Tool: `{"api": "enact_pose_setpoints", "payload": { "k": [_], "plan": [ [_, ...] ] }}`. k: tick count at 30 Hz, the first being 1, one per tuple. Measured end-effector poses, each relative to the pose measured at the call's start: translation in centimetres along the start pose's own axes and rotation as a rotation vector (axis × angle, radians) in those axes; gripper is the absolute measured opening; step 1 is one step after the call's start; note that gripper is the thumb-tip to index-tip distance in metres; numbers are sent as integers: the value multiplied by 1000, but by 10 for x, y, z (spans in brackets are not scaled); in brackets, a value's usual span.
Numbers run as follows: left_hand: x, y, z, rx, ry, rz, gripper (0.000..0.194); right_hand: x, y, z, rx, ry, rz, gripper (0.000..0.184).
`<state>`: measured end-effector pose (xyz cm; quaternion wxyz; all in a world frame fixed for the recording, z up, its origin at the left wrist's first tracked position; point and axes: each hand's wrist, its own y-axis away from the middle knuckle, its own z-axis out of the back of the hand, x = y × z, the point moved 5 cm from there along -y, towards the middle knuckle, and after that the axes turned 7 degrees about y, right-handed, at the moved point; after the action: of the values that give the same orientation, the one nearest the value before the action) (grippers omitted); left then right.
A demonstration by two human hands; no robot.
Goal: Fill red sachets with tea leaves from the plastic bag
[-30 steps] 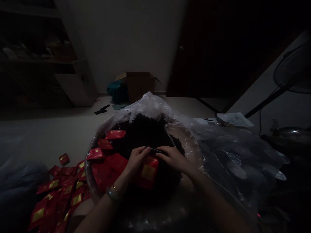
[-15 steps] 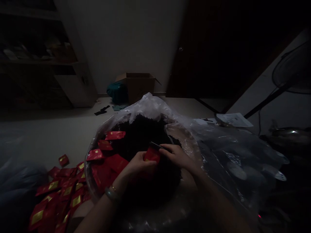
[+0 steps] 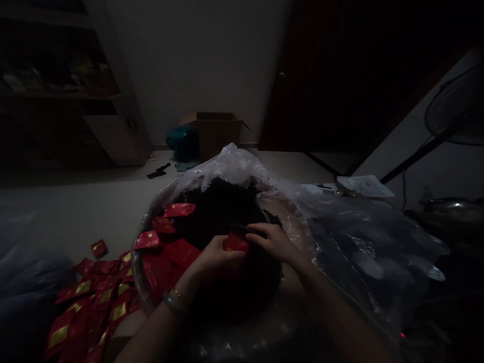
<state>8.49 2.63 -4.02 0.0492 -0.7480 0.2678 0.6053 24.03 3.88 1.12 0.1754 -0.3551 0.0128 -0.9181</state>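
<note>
Head view: left fingers [image 3: 230,256] still pinch a glossy red packet [image 3: 237,243] over shaggy dark material [image 3: 227,201]; right fingers [image 3: 260,234], at its top edge, grip a slim dark strip [image 3: 247,230], now lying flatter than before.

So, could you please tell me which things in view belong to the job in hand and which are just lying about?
Seemingly part of the job:
red packet in the left hand
thin dark object in the right hand
dark shreds and other red packets in the basin

Seemingly lying about:
open cardboard box
teal bundle
papers
</note>
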Motion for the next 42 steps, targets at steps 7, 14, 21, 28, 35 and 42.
{"api": "enact_pose_setpoints", "payload": {
  "k": [7, 14, 21, 28, 35, 42],
  "plan": [
    [-12, -3, 3, -93, 73, -121, 39, 7, 2, -3, 58, 37, -5, 25],
    [-21, -2, 9, -272, 43, -224, 28, -13, -6, -1, 33, -52, -117, 33],
    [-17, -3, 18, -346, 103, -197, 35, -50, -10, -10, 94, 287, -294, 35],
    [-12, -5, 11, -254, 94, -231, 39, 0, -6, -17, -43, -91, -75, 23],
    [-8, -6, 9, -151, 147, -139, 45, 6, -2, -15, -81, -191, -94, 18],
    [-20, -2, 10, -164, -4, -168, 29, 1, -1, -20, 142, -347, -198, 27]
  ]
}}
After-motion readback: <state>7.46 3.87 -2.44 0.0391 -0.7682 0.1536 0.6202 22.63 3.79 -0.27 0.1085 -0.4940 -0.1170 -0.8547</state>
